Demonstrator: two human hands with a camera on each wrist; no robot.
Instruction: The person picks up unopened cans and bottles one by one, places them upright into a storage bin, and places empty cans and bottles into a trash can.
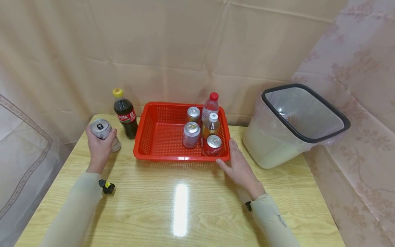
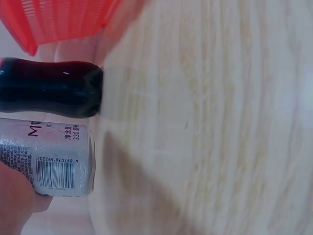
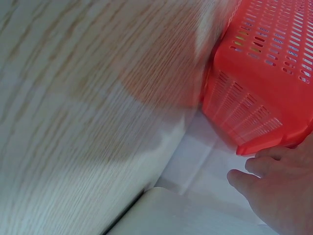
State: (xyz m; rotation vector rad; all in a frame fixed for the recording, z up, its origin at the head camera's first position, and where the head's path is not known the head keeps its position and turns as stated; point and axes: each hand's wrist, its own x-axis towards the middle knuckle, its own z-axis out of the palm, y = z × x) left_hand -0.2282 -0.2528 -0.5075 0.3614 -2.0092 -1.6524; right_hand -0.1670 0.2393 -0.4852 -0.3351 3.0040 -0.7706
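At the table's left edge my left hand [image 1: 100, 149] grips a pale printed drink can [image 1: 100, 126] by its side, top up. In the left wrist view a barcode shows on that can [image 2: 54, 161], close beside the dark cola bottle [image 2: 49, 88]. The bottle [image 1: 126, 111], yellow-capped, stands between the can and a red plastic basket [image 1: 182, 158]. Against the basket's right front corner, my right hand [image 1: 240, 169] lies with fingers extended along the rim. The right wrist view shows its fingertips right at the red rim [image 3: 274, 142].
Inside the basket stand a pink-grey can [image 1: 191, 135], a red cola can [image 1: 212, 145], another can [image 1: 193, 115], a red-capped bottle [image 1: 211, 106] and a white-capped bottle [image 1: 211, 127]. A lined waste bin [image 1: 268, 147] with a black rim stands at right, something lying inside.
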